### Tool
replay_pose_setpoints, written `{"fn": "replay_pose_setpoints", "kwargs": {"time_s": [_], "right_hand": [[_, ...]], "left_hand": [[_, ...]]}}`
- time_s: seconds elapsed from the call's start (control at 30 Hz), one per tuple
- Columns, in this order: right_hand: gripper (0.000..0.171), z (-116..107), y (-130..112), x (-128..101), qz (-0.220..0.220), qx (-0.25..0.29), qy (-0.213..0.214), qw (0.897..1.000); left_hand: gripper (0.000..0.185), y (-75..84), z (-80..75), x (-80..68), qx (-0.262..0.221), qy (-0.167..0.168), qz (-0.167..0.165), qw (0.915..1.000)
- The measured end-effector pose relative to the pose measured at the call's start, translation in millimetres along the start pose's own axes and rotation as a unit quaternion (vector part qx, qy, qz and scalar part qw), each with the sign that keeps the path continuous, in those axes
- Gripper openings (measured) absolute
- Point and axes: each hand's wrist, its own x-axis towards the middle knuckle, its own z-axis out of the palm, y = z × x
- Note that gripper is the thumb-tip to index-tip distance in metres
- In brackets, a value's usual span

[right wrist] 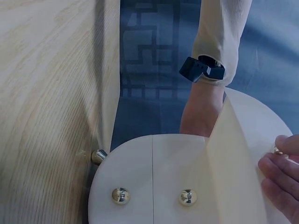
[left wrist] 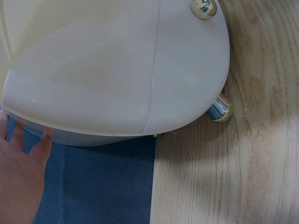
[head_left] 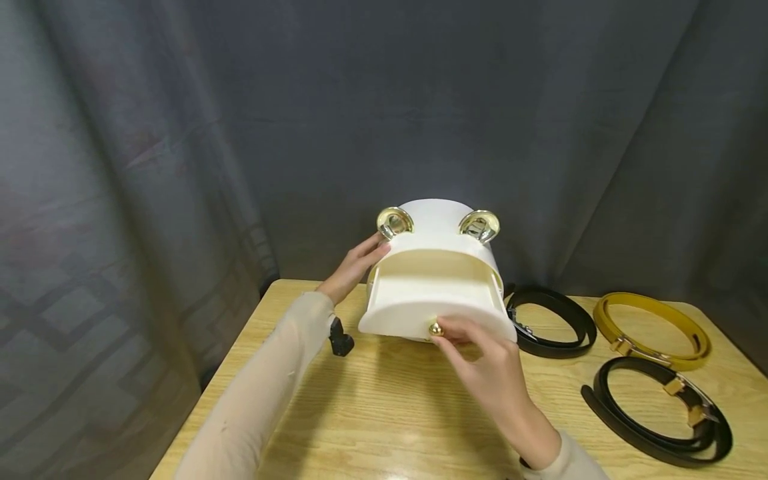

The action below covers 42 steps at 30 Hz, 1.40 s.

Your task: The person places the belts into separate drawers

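A white storage box (head_left: pixel 435 223) with two gold ears (head_left: pixel 395 223) stands at the back of the table. Its top drawer (head_left: pixel 393 319) is pulled out toward me, and no contents show in the visible part. My right hand (head_left: pixel 498 373) pinches the drawer's round gold knob (head_left: pixel 436 329) between thumb and fingers. Against the box's left side rests my left hand (head_left: pixel 353 268), its fingers extended near the left ear. In the right wrist view, two more gold knobs (right wrist: pixel 120 196) sit on the lower fronts. A gold foot (left wrist: pixel 219 109) shows in the left wrist view.
To the right lie a coiled black belt (head_left: pixel 585 320), a mustard belt (head_left: pixel 648 307) and a dark belt with a gold buckle (head_left: pixel 639 437). They rest on the wooden table (head_left: pixel 384 427). A grey curtain (head_left: pixel 336 133) hangs close behind the box.
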Motion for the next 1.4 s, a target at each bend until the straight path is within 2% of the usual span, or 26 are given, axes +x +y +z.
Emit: {"fn": "replay_pose_setpoints", "kwargs": {"time_s": [0.33, 1.4], "right_hand": [[0.032, -1.7, -7.4, -3.6, -0.001, 0.001, 0.001, 1.000], [0.030, -3.1, -9.9, -19.2, -0.001, -0.007, -0.024, 1.000]], "left_hand": [[0.060, -0.3, 1.2, 1.2, -0.001, -0.005, -0.003, 1.0000], [0.061, -2.8, 1.7, 2.4, -0.007, 0.004, 0.002, 1.0000]]}}
